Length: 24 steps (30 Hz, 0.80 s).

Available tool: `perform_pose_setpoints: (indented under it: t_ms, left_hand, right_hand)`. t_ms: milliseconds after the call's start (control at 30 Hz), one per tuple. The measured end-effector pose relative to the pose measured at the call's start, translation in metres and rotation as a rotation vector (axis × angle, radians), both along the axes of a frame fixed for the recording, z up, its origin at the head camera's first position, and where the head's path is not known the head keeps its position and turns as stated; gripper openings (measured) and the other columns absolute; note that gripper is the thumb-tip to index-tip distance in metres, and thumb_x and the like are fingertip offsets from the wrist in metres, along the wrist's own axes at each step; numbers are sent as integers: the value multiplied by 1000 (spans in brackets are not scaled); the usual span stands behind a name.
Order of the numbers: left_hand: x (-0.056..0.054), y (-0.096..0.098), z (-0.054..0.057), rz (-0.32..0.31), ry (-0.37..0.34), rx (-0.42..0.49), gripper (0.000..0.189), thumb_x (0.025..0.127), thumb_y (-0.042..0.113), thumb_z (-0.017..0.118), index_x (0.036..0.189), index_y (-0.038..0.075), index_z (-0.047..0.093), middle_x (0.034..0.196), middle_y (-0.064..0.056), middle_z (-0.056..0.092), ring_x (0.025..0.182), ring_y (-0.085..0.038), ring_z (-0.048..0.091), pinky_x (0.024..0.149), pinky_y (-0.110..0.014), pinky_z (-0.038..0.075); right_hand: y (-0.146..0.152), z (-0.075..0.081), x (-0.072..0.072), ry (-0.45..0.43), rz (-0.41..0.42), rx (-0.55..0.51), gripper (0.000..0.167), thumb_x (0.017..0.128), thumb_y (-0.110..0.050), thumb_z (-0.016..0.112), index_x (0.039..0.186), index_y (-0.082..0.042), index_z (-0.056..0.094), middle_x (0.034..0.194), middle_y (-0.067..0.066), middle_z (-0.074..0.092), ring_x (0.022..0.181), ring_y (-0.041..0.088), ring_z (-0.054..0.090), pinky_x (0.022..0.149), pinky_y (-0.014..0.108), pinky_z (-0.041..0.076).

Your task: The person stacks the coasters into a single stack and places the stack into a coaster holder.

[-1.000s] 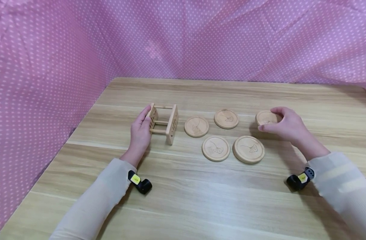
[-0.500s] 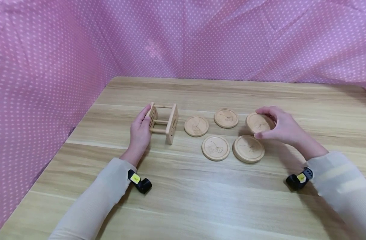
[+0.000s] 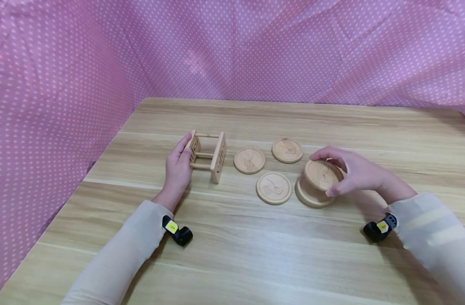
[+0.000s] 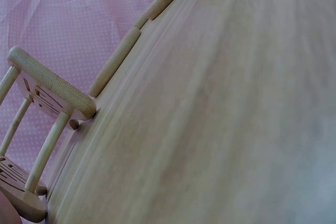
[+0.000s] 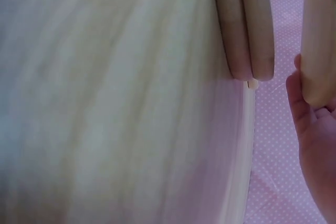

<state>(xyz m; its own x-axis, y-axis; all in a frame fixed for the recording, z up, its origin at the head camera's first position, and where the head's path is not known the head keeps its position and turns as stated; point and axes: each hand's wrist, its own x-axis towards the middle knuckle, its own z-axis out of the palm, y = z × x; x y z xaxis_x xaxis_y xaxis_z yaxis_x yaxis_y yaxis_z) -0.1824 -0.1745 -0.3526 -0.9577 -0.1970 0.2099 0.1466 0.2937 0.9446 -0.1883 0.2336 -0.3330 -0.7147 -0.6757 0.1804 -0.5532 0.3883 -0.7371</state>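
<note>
My right hand point(image 3: 356, 171) pinches a round wooden coaster point(image 3: 321, 173) by its edges, thumb at the near side and fingers at the far side. That coaster is tilted just above a stack of two coasters point(image 3: 310, 198); the right wrist view shows a gap between it and the stack point(image 5: 244, 30). My left hand point(image 3: 178, 167) holds the left side panel of a wooden coaster holder point(image 3: 218, 159), with some fingers hidden. The holder has two slotted panels joined by rods point(image 4: 47, 150) and stands on the table with no coaster in it.
Three single coasters with engraved leaf patterns lie flat between holder and stack: one nearest the holder point(image 3: 249, 160), one at the back point(image 3: 287, 150), one in front point(image 3: 274, 188). A pink dotted cloth point(image 3: 232, 51) hangs behind the wooden table point(image 3: 232, 254).
My right hand has carried its coaster leftward and nearer, from behind the stack to above it, tilting it on the way. The left hand and the holder stay put.
</note>
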Motion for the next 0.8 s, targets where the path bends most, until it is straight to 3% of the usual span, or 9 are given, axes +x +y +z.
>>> perform_pose_setpoints:
  t_ms: [267, 800]
  left_hand:
    - [0, 0, 0, -1, -5, 0, 42, 98, 9, 35, 140, 12, 41, 146, 1, 37, 134, -8, 30, 112, -24, 24]
    - [0, 0, -2, 9, 3, 0, 42, 98, 9, 36, 139, 11, 42, 144, 4, 40, 133, -9, 33, 112, -24, 25]
  right_hand:
    - [0, -4, -3, 5, 127, 25, 78, 56, -10, 84, 126, -2, 50, 123, 6, 52, 113, 0, 44, 97, 8, 31]
    - [-2, -4, -2, -20, 135, 151, 81, 57, -23, 84, 130, -11, 50, 130, 8, 49, 119, 2, 39, 101, 8, 23]
